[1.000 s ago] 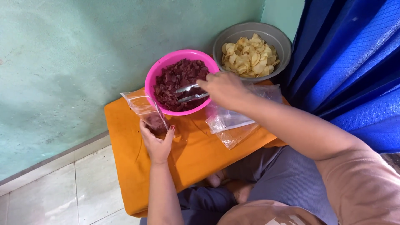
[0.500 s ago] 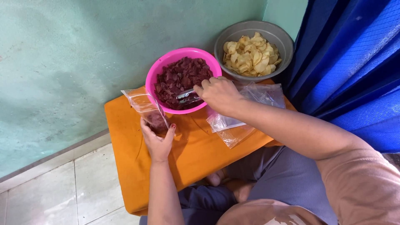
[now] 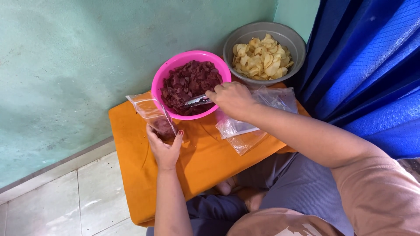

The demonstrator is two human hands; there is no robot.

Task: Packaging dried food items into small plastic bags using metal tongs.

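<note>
Over the last second our right hand (image 3: 232, 99) has drawn the metal tongs (image 3: 197, 101) back from the middle of the pink bowl (image 3: 162, 78) toward its near rim, and the two arms that stood apart a second ago now lie almost together — we read that as a pinch closing on a few of the dark red chips (image 3: 188, 83), though the tips are buried in the heap and we cannot tell what they caught. The right fingers are curled tight around the tong handles. Our left hand (image 3: 164, 148) has not moved: thumb and fingers wrap the lower part of a clear plastic bag (image 3: 151, 112), holding it upright with its mouth open just beside the bowl's rim — some red chips already sit at its bottom. Past the right knuckles stands a grey bowl (image 3: 288, 37) of pale yellow chips (image 3: 261, 60); under the wrist lie spare clear bags (image 3: 245, 131) on the orange cloth (image 3: 205, 161).
</note>
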